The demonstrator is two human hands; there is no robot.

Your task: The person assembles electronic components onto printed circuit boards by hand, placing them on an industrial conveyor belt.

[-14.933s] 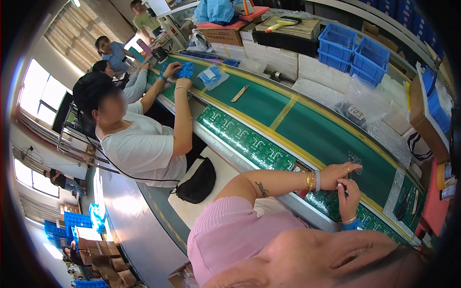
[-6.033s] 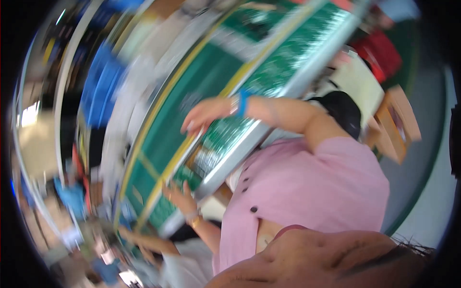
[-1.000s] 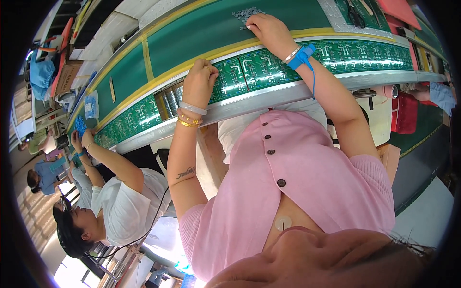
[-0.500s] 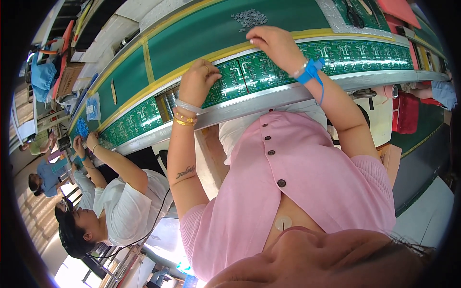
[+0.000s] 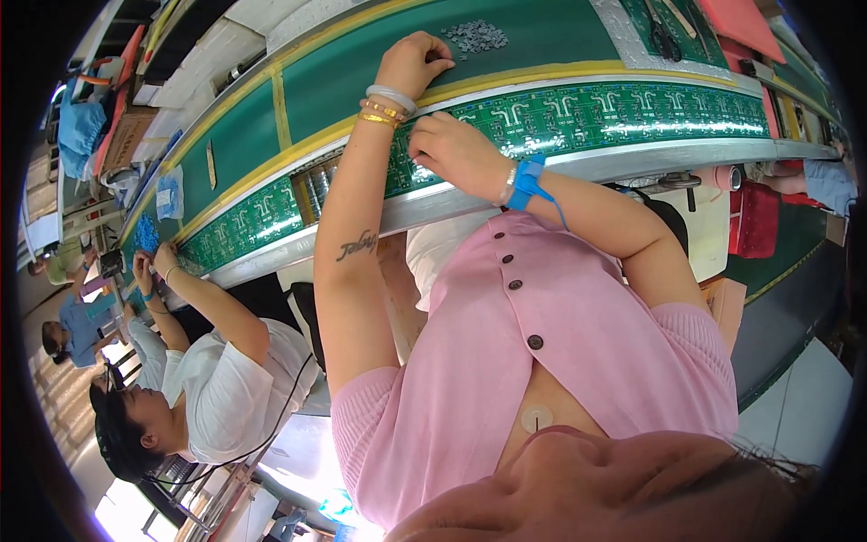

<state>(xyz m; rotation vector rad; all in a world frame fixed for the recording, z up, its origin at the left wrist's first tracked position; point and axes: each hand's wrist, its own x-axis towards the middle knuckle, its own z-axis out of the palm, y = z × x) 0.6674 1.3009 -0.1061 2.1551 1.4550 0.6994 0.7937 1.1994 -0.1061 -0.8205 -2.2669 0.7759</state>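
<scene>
The long surface (image 5: 361,63) under my hands is smooth green matting edged with yellow tape. Along its near edge runs a strip of green circuit boards (image 5: 587,113), flat and glossy with white printed tracks. My left hand (image 5: 411,63) is curled narrow, fingertips pinched together just short of a small heap of grey, grainy parts (image 5: 476,36); whether it holds one, I cannot tell. My right hand (image 5: 456,149) rests loosely closed on the boards, just below my left wrist.

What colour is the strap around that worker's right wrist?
Blue. The wrist strap sits just behind the right hand, with a thin cord trailing off it; the head view shows it.
</scene>
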